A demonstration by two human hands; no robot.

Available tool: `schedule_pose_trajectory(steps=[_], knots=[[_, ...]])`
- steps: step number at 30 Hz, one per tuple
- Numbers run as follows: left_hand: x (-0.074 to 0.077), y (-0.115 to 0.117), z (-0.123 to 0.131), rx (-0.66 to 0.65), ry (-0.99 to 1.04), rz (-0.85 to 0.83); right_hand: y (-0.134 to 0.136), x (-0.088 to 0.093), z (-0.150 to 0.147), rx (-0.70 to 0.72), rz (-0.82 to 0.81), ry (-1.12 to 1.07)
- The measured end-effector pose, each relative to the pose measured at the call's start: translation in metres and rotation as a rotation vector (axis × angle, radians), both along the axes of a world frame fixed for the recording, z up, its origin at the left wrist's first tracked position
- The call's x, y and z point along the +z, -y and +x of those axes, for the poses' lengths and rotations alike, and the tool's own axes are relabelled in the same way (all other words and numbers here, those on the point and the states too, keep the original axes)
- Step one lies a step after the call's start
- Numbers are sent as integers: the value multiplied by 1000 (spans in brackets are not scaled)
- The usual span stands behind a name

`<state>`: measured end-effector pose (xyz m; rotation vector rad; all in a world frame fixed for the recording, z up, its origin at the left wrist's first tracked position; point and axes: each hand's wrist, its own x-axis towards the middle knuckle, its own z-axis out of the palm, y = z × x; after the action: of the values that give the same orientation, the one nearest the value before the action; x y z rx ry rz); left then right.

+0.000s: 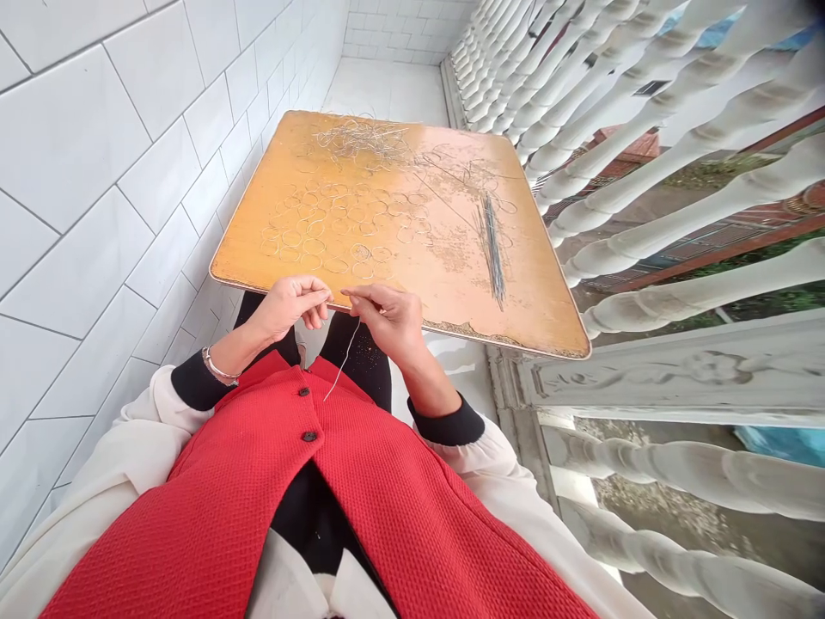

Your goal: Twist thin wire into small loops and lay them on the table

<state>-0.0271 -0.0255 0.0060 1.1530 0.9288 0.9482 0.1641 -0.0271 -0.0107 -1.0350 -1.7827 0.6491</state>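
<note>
Both my hands are close together over the near edge of the wooden table point(451, 258). My right hand point(390, 320) pinches a thin pale wire point(345, 365), whose loose end hangs down in front of the red vest. My left hand point(293, 305) is closed in a pinch just to the left, its fingertips nearly meeting the right ones. What lies between the left fingertips is too small to make out. Just beyond the hands, many thin wire rings point(313, 245) lie spread on the tabletop.
A tangled heap of wire point(367, 142) sits at the table's far side. A bundle of straight grey wires point(493, 254) lies on the right half, with loose strands near it. A white tiled wall point(148, 172) closes the left; a white balustrade point(644, 198) runs along the right.
</note>
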Motion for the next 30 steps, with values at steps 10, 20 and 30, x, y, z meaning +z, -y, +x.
schedule_pose_trajectory(steps=[10, 20, 30], knots=[[-12, 4, 15, 110, 16, 13, -3, -1, -18, -68, -332, -424], [-6, 9, 15, 88, 57, -85, -7, -5, -22, -76, -330, -497], [-2, 10, 15, 52, 47, -87, -9, 6, -21, -34, -367, -452]])
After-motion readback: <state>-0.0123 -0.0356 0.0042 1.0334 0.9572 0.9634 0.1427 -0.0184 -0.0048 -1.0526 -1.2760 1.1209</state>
